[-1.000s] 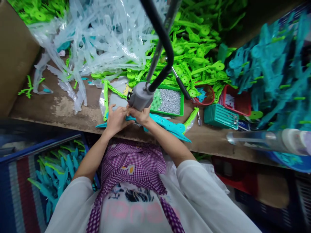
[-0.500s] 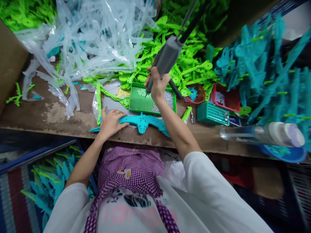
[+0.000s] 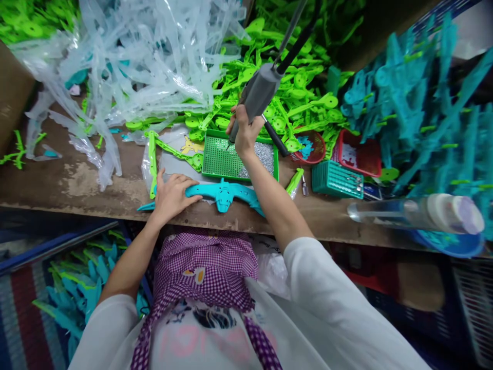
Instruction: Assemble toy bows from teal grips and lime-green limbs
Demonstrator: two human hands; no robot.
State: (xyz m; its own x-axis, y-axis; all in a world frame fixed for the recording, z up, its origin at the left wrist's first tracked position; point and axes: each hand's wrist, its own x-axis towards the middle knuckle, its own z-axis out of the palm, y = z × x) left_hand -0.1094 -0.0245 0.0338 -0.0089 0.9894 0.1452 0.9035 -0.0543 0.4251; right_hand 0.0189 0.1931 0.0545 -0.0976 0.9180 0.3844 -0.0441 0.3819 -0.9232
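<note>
The left grip (image 3: 172,198) is touching and holding the turquoise piece (image 3: 223,198) on the desk (image 3: 333,218); its long axis is extending rightward, passing bodyward of the farther right grip (image 3: 246,136), which is clasping the gray driver (image 3: 262,90) above the green tray (image 3: 215,159).

From here, the desk (image 3: 327,218) looks like rough, worn wood along its front edge. I see smooth, low-sheen plastic on the blue part (image 3: 223,196), matt plastic on the driver (image 3: 260,92), perforated plastic in the tray (image 3: 215,160) and bright metal screws (image 3: 266,155). Toward the back edge, clear strips (image 3: 154,61) gleam, glossy plastic.
</note>
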